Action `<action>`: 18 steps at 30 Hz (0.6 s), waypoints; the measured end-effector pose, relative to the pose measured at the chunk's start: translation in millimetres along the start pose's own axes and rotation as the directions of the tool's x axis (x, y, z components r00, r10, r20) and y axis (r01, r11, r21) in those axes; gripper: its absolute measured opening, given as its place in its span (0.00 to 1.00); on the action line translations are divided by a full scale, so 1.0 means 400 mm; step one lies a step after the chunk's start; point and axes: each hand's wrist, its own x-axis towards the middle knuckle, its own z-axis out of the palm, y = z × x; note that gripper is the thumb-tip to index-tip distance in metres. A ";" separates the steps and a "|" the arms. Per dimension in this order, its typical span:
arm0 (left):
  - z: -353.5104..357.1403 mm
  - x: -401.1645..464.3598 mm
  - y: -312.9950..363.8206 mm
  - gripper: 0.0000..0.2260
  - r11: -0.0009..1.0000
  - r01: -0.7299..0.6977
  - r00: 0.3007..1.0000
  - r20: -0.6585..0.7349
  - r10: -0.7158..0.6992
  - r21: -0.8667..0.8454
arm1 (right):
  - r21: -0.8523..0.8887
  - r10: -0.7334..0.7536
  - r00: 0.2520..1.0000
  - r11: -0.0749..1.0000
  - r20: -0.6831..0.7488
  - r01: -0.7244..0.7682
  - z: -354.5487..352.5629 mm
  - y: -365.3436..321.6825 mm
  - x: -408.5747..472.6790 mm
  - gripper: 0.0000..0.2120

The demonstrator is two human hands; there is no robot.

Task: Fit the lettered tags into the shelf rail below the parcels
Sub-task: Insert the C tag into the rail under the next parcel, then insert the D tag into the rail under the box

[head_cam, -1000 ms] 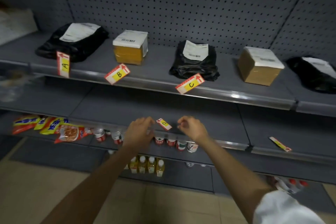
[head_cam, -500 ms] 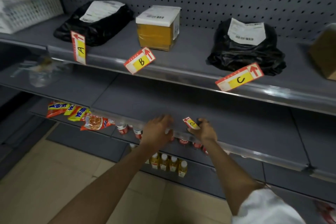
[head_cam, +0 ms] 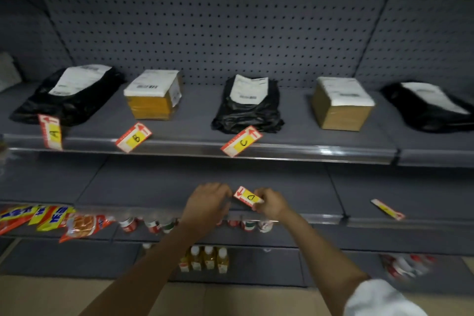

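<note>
Red-and-yellow tags A (head_cam: 50,133), B (head_cam: 133,137) and C (head_cam: 241,140) tilted in the upper shelf rail (head_cam: 320,152) above both hands, left hand (head_cam: 207,204) curled on the lower rail, grip unclear, right hand (head_cam: 272,205) pinching tag D (head_cam: 248,197), spare tag (head_cam: 387,209) well right.

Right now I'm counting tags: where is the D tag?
Head view, low centre: the D tag is pinched in the right hand, beside the left hand, over the lower shelf rail.

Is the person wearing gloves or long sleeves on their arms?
No gloves: the left hand and right hand are bare, with no rings or watch showing. Both forearms are bare too. Only a white sleeve shows, bunched high on the right arm.
</note>
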 end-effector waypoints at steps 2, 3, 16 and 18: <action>0.002 0.027 0.076 0.06 0.999 -0.041 0.999 -0.032 0.040 -0.003 | 0.007 0.002 0.999 1.000 0.050 -0.002 -0.071 0.045 -0.055 0.07; 0.003 0.038 0.116 0.06 0.998 -0.056 0.997 -0.059 0.055 -0.011 | 0.010 0.003 0.997 1.000 0.080 -0.003 -0.104 0.067 -0.087 0.07; -0.014 0.156 0.481 0.09 0.998 -0.060 0.964 -0.262 0.050 -0.027 | 0.267 -0.161 0.948 0.935 -0.274 0.235 -0.525 0.212 -0.385 0.11; -0.017 0.180 0.506 0.11 0.998 -0.069 0.964 -0.256 0.064 -0.011 | 0.322 -0.155 0.930 0.909 -0.334 0.266 -0.541 0.197 -0.382 0.07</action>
